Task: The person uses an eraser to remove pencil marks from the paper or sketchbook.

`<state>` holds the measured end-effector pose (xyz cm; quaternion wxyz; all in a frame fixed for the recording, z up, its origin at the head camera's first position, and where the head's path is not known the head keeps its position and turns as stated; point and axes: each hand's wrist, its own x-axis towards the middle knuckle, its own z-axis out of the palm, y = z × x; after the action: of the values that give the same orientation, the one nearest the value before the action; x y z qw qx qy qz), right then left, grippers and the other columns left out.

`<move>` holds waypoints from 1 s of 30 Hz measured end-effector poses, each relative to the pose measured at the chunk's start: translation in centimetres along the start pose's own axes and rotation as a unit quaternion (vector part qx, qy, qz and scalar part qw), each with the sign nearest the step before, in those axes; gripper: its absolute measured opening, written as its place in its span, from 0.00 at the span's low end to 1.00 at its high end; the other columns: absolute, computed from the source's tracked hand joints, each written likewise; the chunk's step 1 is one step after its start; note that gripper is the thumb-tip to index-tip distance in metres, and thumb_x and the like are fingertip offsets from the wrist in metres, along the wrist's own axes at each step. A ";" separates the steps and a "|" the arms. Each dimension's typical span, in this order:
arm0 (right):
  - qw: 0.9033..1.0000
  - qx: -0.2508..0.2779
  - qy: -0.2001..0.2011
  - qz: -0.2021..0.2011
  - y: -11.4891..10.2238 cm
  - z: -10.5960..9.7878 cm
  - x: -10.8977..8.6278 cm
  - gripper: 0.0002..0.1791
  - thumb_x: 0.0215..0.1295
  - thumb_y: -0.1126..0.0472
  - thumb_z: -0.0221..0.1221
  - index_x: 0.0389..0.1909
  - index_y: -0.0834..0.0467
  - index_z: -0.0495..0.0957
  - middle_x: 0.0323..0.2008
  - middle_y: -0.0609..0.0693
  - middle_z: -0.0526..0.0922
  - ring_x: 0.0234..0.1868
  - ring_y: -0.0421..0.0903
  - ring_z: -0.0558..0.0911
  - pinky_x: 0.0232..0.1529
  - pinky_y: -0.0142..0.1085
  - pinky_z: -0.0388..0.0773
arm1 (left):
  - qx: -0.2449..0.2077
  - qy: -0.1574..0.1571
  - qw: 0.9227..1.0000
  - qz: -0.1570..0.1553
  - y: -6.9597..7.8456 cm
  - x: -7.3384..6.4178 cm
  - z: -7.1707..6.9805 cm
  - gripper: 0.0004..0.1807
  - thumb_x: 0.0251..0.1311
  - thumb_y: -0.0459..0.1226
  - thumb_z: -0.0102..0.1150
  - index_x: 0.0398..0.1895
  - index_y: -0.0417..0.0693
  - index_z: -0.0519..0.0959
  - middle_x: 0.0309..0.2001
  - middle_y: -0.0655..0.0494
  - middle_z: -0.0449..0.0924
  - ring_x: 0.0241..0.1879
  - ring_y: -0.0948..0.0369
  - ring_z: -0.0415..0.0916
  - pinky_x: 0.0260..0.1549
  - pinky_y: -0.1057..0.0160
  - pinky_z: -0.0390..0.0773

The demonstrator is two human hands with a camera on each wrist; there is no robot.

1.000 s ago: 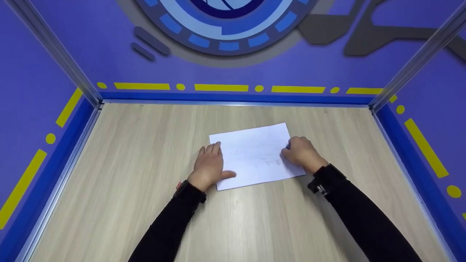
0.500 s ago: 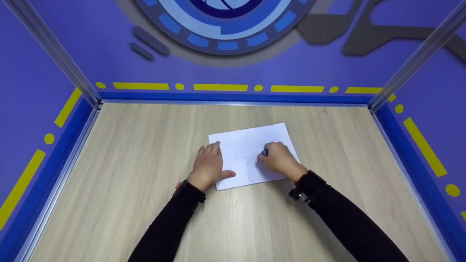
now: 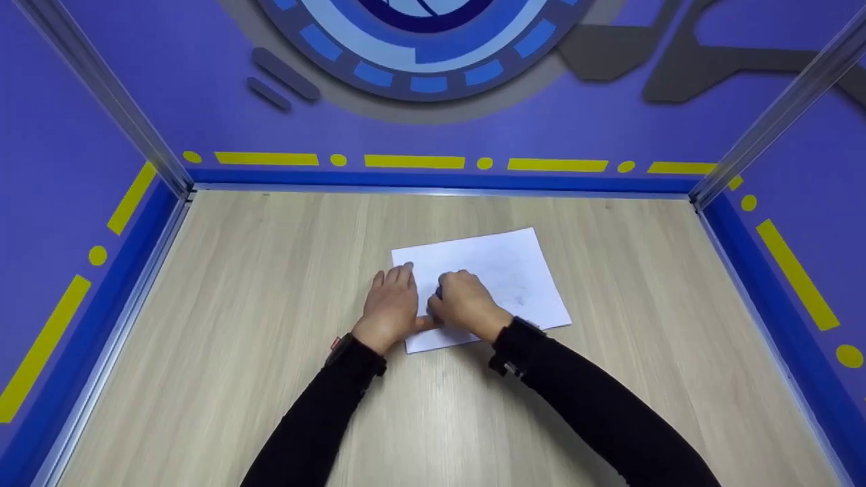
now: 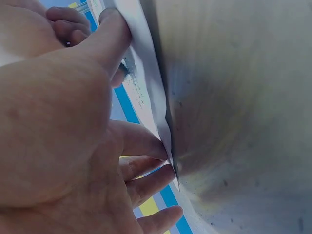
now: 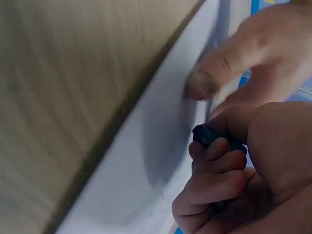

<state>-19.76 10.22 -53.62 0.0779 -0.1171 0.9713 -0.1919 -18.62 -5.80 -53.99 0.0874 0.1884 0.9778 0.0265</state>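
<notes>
A white sheet of paper (image 3: 504,267) lies slightly turned on the wooden tabletop, with faint grey smudges and dark specks on its right part. My left hand (image 3: 391,306) rests on its left edge, fingers stretched forward and thumb out over the paper. My right hand (image 3: 470,306) is over the left half of the sheet, close beside the left thumb. Between its thumb and curled fingers it pinches a small dark teal eraser (image 5: 207,136), partly hidden by the fingers in the right wrist view. Crumbs (image 4: 139,97) show on the paper in the left wrist view.
Blue-purple panels (image 3: 419,138) with yellow dashes enclose the wooden table (image 3: 270,257) at the back and both sides. A metal rail (image 3: 446,192) runs along its back edge. Both forearms wear black sleeves with wrist straps.
My right hand has swept left across the paper with the eraser, from the right edge to beside the left thumb. The left hand keeps its place on the sheet.
</notes>
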 end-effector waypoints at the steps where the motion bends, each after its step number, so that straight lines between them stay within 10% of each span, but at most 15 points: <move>1: 1.000 -0.003 0.002 0.001 0.1 0.1 0.0 0.12 0.58 0.55 0.61 0.18 0.53 0.76 0.23 0.50 0.80 0.29 0.49 0.77 0.31 0.40 0.74 | -0.002 0.000 1.000 0.001 0.1 0.0 0.0 0.63 0.48 0.71 0.61 0.73 0.30 0.58 0.77 0.42 0.54 0.76 0.46 0.54 0.75 0.42 0.54; 19: 0.996 0.046 -0.006 0.082 10.7 -4.4 -2.8 0.13 0.57 0.58 0.60 0.19 0.56 0.67 0.22 0.49 0.65 0.24 0.48 0.67 0.22 0.38 0.59 | -0.020 -0.012 1.000 -0.004 0.0 0.0 0.3 0.65 0.50 0.72 0.58 0.76 0.30 0.52 0.78 0.41 0.50 0.78 0.47 0.49 0.76 0.42 0.49; 30: 0.991 0.013 -0.013 0.134 15.2 -6.9 -4.8 0.12 0.60 0.55 0.59 0.28 0.62 0.76 0.30 0.55 0.75 0.32 0.50 0.72 0.30 0.38 0.66 | -0.018 0.005 1.000 -0.002 0.1 -0.3 -0.1 0.63 0.50 0.70 0.61 0.74 0.31 0.56 0.77 0.41 0.54 0.77 0.47 0.52 0.75 0.42 0.53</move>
<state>-19.52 27.54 -52.75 0.1166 0.0127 0.9745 -0.1911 -18.30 -5.84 -53.87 0.0860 0.1845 0.9780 0.0446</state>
